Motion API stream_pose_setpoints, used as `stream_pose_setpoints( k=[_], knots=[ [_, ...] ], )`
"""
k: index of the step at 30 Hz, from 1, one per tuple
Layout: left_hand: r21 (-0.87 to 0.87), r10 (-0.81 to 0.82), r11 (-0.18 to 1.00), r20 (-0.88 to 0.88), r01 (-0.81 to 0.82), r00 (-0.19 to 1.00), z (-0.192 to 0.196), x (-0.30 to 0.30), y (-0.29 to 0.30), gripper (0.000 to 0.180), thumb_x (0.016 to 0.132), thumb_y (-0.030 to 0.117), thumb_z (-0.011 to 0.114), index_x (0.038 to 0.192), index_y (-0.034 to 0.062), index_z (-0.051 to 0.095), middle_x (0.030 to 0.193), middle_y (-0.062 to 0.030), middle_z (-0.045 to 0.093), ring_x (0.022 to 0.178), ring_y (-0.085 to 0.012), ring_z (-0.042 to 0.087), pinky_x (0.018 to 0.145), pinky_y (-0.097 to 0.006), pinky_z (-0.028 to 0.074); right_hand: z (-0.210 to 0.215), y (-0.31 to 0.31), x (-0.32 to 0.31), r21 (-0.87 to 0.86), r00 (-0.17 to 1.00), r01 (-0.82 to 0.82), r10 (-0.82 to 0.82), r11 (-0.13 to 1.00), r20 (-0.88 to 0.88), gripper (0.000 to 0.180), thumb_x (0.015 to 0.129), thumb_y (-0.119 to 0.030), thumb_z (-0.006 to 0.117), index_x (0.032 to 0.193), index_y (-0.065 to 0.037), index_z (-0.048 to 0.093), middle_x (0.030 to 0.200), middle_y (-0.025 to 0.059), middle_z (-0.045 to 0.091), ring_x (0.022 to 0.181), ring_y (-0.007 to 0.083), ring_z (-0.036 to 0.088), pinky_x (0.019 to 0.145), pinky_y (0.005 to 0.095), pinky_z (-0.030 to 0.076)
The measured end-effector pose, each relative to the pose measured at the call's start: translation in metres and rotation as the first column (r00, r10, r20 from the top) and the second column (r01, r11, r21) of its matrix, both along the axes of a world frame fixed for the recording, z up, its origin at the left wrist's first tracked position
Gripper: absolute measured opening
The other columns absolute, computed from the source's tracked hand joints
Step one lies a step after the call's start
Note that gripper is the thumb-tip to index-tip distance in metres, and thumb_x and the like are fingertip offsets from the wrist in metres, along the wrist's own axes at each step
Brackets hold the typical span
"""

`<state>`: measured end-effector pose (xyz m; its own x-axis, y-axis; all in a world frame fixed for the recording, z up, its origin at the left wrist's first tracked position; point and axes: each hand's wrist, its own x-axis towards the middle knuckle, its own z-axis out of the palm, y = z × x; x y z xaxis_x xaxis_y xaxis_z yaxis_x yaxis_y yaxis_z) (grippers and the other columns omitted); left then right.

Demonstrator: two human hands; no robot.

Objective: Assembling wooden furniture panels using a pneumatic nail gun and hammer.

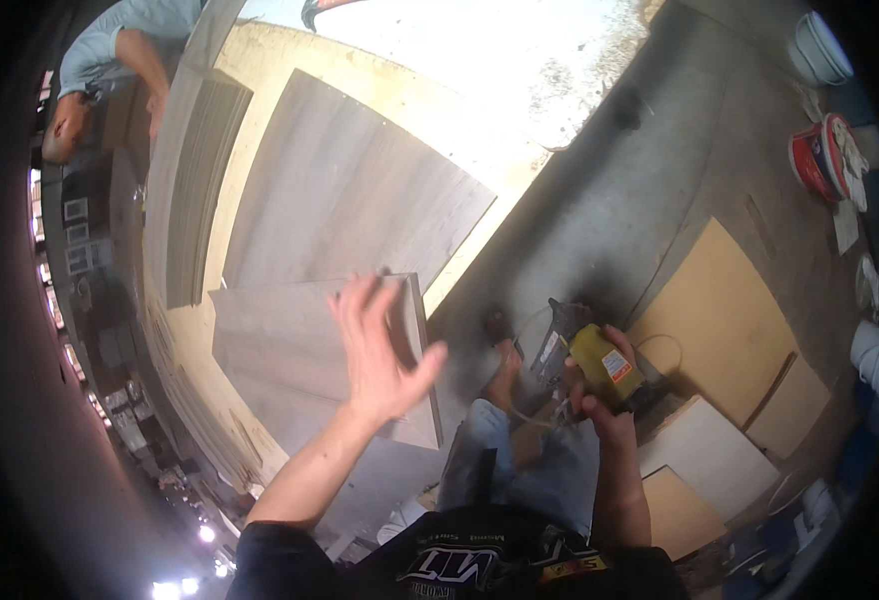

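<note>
My left hand (pixel 375 350) is open, fingers spread, over the corner of a grey wood-grain panel (pixel 280 340) with a pale edge strip; whether it touches the panel I cannot tell. Beyond that panel, a larger grey wood-grain board (pixel 350 190) lies flat on the worktable. At the right, my right hand (pixel 612 415) is closed around a yellow-green and black nail gun (pixel 600 355), held off the table's side above the floor. A thin pale hose loops near the tool. Part of the grip is hidden by my fingers.
A stack of boards (pixel 200 190) stands on the table's left side, with another person (pixel 140 50) beyond it. Tan board (pixel 720 310) and white board (pixel 710 460) lie on the floor at right. Farther right are a red bucket (pixel 812 165) and a white bucket (pixel 820 50).
</note>
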<state>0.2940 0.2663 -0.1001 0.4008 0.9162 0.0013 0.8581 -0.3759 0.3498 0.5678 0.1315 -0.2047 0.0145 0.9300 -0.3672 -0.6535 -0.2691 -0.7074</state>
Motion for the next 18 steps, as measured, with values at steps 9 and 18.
stream_pose_setpoints(
  k=[9,18],
  knots=[
    [0.043,0.273,0.961,-0.005,-0.272,0.962,-0.01,0.014,0.022,0.051,0.078,0.022,0.073,0.121,0.0036,0.052,0.119,-0.0185,0.049,0.119,-0.0394,0.046,0.118,-0.064,0.017,0.003,0.011,0.012,0.019,0.992,-0.12,0.121,0.993,-0.036,0.089,0.079,-0.015,0.081,0.153,-0.001,0.034,0.125,0.0128,0.067,0.084,0.0091,0.063,0.072,0.0223,0.05],
    [0.063,0.261,0.964,-0.005,-0.26,0.965,-0.009,0.031,0.018,0.05,0.076,0.017,0.071,0.12,0.0038,0.053,0.116,-0.0171,0.052,0.115,-0.0366,0.049,0.121,-0.062,0.014,0.004,0.021,0.018,0.153,0.97,-0.244,0.237,0.958,0.06,0.081,0.082,-0.012,0.075,0.151,0.001,0.035,0.122,0.0152,0.067,0.078,0.0085,0.063,0.068,0.0221,0.05]
  ],
)
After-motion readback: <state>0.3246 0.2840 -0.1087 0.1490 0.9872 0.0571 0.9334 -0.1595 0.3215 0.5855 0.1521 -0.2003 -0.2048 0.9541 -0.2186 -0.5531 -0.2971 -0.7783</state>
